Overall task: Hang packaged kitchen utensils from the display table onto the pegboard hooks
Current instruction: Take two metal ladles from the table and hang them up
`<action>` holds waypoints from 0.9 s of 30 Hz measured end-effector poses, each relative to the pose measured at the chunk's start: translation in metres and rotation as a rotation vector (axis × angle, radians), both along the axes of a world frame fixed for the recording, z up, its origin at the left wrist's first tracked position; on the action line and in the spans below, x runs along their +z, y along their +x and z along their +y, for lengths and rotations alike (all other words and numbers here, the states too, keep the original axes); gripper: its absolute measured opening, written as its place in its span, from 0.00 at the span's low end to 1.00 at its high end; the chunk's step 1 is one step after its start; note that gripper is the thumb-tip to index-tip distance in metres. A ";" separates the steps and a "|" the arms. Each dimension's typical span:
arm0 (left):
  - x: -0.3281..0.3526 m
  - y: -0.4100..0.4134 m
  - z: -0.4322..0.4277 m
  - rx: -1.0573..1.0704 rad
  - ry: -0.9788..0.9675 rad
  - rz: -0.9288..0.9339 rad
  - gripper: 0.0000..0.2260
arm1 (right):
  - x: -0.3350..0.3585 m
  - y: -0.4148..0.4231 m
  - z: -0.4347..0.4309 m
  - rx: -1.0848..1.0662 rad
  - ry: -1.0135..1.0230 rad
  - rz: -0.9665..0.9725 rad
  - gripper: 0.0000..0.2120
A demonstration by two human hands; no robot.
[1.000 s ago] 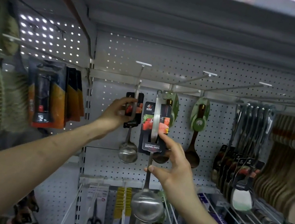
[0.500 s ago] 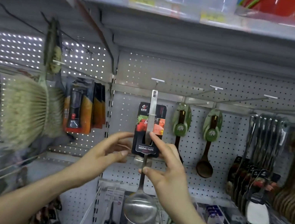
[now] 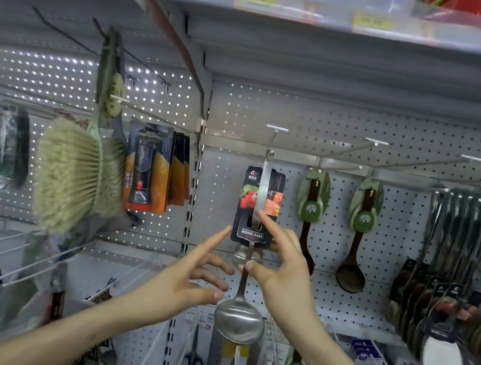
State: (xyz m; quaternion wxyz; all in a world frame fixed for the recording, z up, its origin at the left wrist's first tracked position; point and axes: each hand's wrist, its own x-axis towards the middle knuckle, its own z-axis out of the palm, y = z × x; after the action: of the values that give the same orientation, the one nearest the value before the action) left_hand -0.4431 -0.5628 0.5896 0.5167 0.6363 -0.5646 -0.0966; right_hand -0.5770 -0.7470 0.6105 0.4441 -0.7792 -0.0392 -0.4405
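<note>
Right hand (image 3: 284, 272): clamped on the ladle (image 3: 238, 322), index finger laid on the front of its card (image 3: 251, 235), other fingers behind the card, thumb against the bare shaft just below. Left hand (image 3: 184, 284): apart from the right, empty, fingers spread, index tip just beside the lower left corner of the card; contact not determinable.

Ladle position: hanging upright between the two hands, bowl below both, top of handle above the right index finger at the hook (image 3: 271, 147). Full seating on the wire not determinable from this view. A smaller ladle (image 3: 241, 255) partly hidden directly behind, apparently on the same hook.

Step in hand, as judged: final seating and release.
1. Push the handle hole back along the wire toward the pegboard (image 3: 354, 121), well away from the front end.
2. Steady the card with the left index finger to stop swing and twist.
3. Turn the printed face outward, flush with the item behind.
4. Ease the right-hand pinch off slowly; watch for sway before withdrawing.

Probable hazards: metal on metal, hence easy sliding; heavy bowl, hence pendulum swing toward the dark spoons (image 3: 350, 275) just right of the right hand.

Farther out: brush (image 3: 74, 177) and orange packs (image 3: 151, 173) left of the left hand; spatulas (image 3: 442, 359) far right; scissors (image 3: 191, 362) below the wrists; shelf (image 3: 318, 52) above. Table not in view.
</note>
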 end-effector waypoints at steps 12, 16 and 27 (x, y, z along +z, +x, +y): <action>-0.016 0.041 -0.056 0.172 -0.002 0.000 0.43 | 0.005 0.070 -0.041 -0.078 0.019 0.071 0.44; -0.014 0.054 -0.074 0.231 0.017 0.038 0.43 | 0.006 0.094 -0.053 -0.110 0.033 0.100 0.45; -0.011 0.064 -0.096 0.286 0.108 0.048 0.42 | 0.004 0.121 -0.070 -0.202 -0.008 0.120 0.46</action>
State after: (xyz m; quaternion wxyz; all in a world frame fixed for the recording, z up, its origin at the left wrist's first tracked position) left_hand -0.3788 -0.6587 0.5788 0.5034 0.7348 -0.4495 -0.0675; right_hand -0.4563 -0.8168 0.6141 0.3960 -0.8058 0.0644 -0.4356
